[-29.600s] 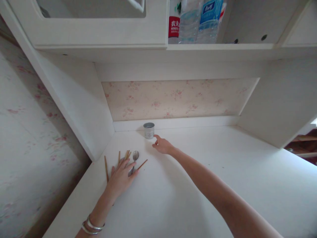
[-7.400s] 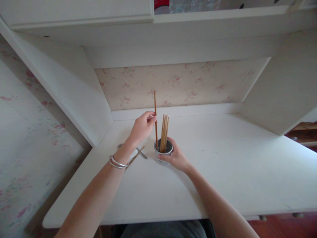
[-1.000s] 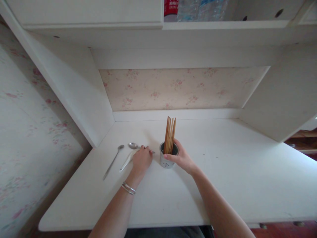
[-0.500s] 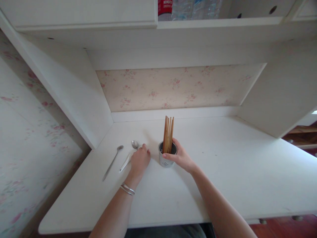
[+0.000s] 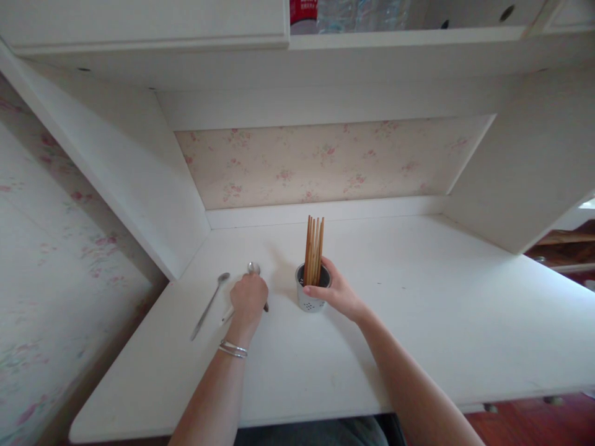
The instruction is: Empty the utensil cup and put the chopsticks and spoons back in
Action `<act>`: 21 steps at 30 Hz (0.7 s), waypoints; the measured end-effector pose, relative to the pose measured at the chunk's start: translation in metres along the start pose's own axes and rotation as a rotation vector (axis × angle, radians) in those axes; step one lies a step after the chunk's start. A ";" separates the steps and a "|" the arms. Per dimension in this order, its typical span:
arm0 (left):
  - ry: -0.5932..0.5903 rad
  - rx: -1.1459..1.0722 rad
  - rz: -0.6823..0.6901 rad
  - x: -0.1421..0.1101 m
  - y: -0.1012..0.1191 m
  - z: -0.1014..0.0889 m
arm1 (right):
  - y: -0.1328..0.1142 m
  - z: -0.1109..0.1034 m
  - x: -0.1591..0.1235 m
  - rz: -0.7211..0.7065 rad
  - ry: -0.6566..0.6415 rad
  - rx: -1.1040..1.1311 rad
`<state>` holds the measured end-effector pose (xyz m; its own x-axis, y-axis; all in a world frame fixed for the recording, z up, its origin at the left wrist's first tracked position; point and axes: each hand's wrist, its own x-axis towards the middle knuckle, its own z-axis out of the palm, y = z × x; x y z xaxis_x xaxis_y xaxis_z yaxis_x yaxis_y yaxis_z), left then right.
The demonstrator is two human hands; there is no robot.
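Observation:
My right hand (image 5: 337,291) is wrapped around a perforated metal utensil holder (image 5: 309,302), thumb across its front rim. Several wooden chopsticks (image 5: 313,251) stand upright in the holder. To its left, my left hand (image 5: 250,298) is closed over a metal spoon; the spoon's bowl (image 5: 253,267) shows beyond the knuckles and a dark handle tip (image 5: 266,306) by the hand's right side. A white handle (image 5: 227,316) pokes out from under the hand's left side, the rest covered. Farther left, a long-handled metal spoon (image 5: 210,308) lies on the white desk.
The white desktop (image 5: 418,322) stretches to the right. White side panels (image 5: 121,155) and a shelf overhead enclose it. Clear plastic bottles (image 5: 362,15) and a red-labelled item (image 5: 304,13) sit on the shelf. Floral wallpaper (image 5: 325,161) covers the back wall.
My left hand has moved left and slightly toward me, now covering more of the white-handled utensil. My right hand stays on the holder. The camera view has shifted slightly.

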<state>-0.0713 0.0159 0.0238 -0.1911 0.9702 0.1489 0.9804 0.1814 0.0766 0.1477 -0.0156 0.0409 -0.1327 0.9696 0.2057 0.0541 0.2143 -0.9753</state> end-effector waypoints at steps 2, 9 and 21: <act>-0.016 -0.003 0.007 0.000 0.001 0.000 | 0.001 0.000 0.000 0.003 0.006 0.001; -0.133 -0.141 0.021 0.004 0.008 -0.003 | -0.001 0.000 0.000 0.002 -0.006 -0.023; 0.045 -1.463 0.167 -0.002 0.034 -0.080 | 0.000 -0.002 0.001 0.008 -0.022 -0.020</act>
<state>-0.0416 0.0073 0.1053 -0.1114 0.9523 0.2841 0.0762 -0.2769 0.9579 0.1492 -0.0147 0.0415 -0.1536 0.9685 0.1959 0.0754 0.2092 -0.9750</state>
